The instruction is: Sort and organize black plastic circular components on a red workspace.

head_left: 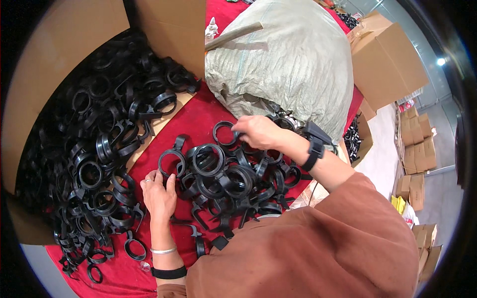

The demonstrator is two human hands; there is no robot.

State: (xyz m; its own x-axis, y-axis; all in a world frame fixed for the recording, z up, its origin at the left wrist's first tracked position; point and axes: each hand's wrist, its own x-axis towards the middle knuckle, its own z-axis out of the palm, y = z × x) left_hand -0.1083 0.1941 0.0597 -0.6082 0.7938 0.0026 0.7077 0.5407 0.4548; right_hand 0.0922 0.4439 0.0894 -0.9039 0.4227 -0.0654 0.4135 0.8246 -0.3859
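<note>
Black plastic rings (226, 174) piled mid red cloth (191, 119), more in cardboard box (59, 59) at L. Right hand (258, 131) pinching one ring (224, 133) at pile's far edge; left hand (159, 193) flat, fingers loose, beside pile. Step: picking/sorting. Next prob needs lift clear w/o snagging neighbours.

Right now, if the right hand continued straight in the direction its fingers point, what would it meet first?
The right hand points toward the picture's left, and its fingers are already at the rim of a black plastic ring lying on the red cloth. That ring comes first; whether they touch it is unclear.
</note>
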